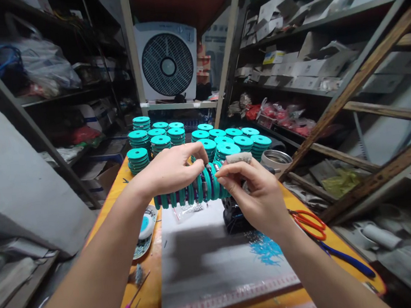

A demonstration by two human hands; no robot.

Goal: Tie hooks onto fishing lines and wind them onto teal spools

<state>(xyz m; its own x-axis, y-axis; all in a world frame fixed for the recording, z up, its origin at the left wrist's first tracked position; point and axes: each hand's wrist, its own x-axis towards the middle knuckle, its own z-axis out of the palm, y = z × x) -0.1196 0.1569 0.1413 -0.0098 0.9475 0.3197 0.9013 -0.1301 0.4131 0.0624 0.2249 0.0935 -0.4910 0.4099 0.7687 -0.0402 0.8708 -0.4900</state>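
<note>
If pressure slackens, the row of teal spools (191,192) may buckle and spill.
Fingers of the left hand (170,170) curl over it; those of the right hand (257,192) pinch its end.

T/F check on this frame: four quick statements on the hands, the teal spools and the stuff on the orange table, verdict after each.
1. The left hand and right hand hold a sideways row of teal plastic spools up off the orange table. True.
2. The right hand holds the orange-handled scissors. False: the scissors lie on the table, to the right of that hand.
3. The white box fan stands on the table. False: it sits on a metal shelf behind the table.
4. Upright stacks of teal spools stand at the table's far end. True.
</note>
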